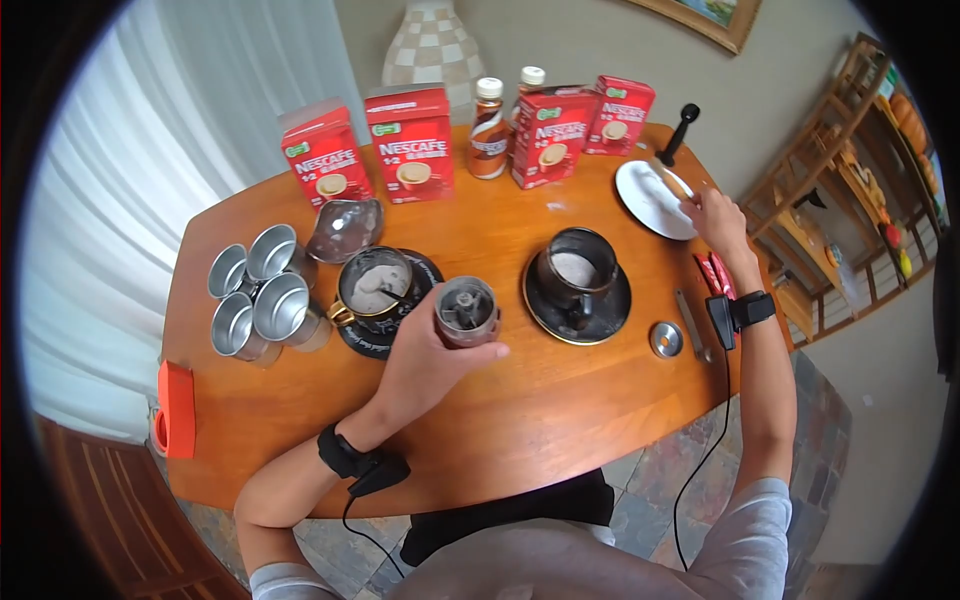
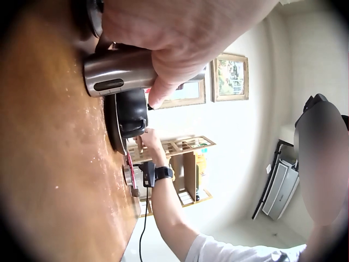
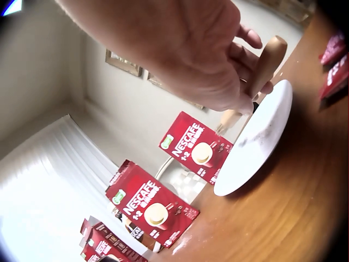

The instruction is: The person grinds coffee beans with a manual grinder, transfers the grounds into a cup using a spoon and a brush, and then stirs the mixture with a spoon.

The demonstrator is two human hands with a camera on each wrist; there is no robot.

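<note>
My left hand [image 1: 425, 345] grips a hand coffee grinder [image 1: 467, 308], a metal cylinder with its burr showing at the open top. In the left wrist view the grinder [image 2: 122, 73] has a dark slot window in its side. My right hand [image 1: 718, 222] pinches a small brush by its wooden handle [image 3: 268, 64], the bristles close over a white plate [image 3: 259, 142]. A black-handled tool [image 1: 681, 135] lies at the plate's far edge. Between the hands, a black cup [image 1: 577, 300] of pale powder stands on a black saucer [image 1: 540, 322].
Left of the grinder is a gold-handled cup [image 1: 350, 270] with powder. Metal cups [image 1: 285, 305], a clear dish [image 1: 345, 230] and an orange item [image 1: 178, 410] are farther left. Red Nescafe boxes [image 1: 412, 145] and bottles [image 1: 488, 135] line the back. A metal disc [image 1: 667, 339] and crank [image 1: 690, 320] lie right.
</note>
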